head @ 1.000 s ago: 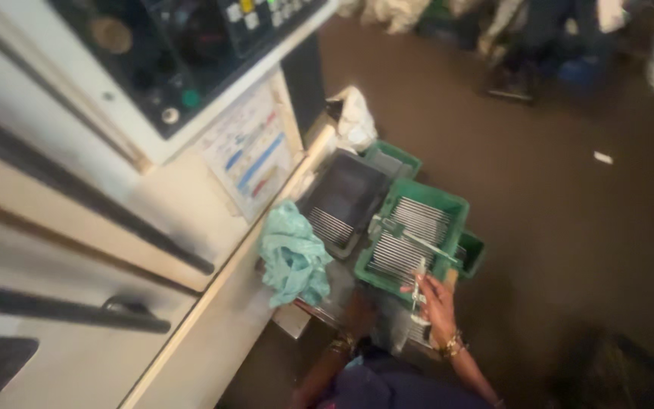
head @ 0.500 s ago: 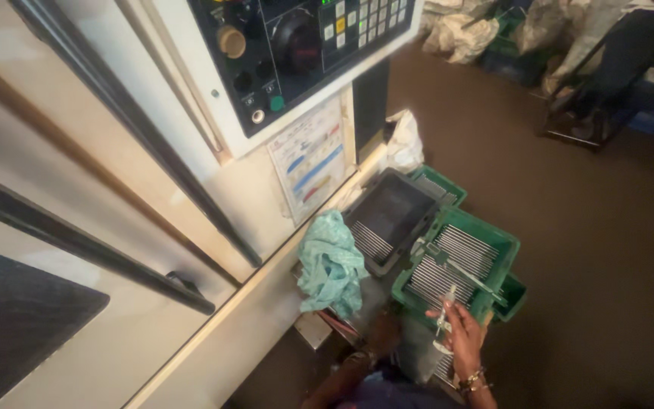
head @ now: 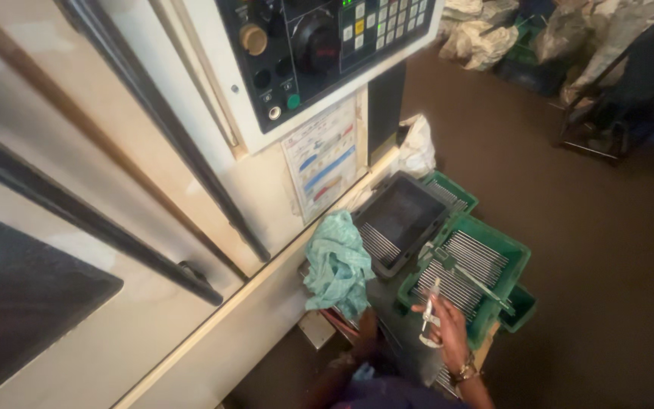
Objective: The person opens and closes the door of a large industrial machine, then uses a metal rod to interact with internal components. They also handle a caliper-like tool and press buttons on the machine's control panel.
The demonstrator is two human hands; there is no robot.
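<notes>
we see a large cream machine housing (head: 115, 250) filling the left of the frame, crossed by dark diagonal rails (head: 85, 220). at the top centre sits its dark control panel (head: 319, 45) with knobs and buttons, and below it a printed chart (head: 323, 155). a brown floor (head: 584, 227) spreads over the right side. pale stuffed sacks (head: 486, 34) lie at the upper right, beside a dark chair frame (head: 615, 98). the light is dim and warm.

The cloth (head: 337, 265) is pale teal, and the crates (head: 512, 261) are bright green, filled with rows of silvery grey metal rods (head: 467, 269). The tray (head: 399, 221) is dark grey, almost black, and the machine (head: 153, 212) is cream with black bars and a black control panel (head: 319, 45) dotted with white keys and one green button. The floor (head: 599, 250) is dull brown.
</notes>
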